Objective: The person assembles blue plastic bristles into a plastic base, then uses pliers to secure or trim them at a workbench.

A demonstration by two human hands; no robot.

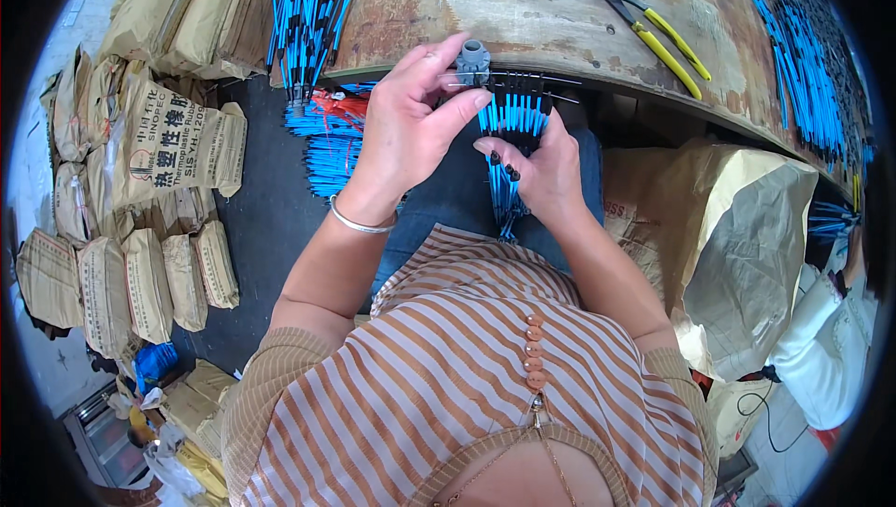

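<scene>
- Two bare hands worked together before a worn wooden bench [532,13]: the left hand [409,115] pinched a grey plastic fitting [473,57], and the right hand [543,169] was clamped around a row of slim blue rods with black ends [509,120].
- Thin, straight metal wires [560,83] crossed the rods' tops and jutted rightward; good work here probably meant keeping the row even and fingertips off the wire points.
- The bench edge, close ahead, likely limited reach.
- Yellow-handled metal pliers [665,59] lay on it, and an open brown paper sack [644,194] stood beside the right forearm.
</scene>
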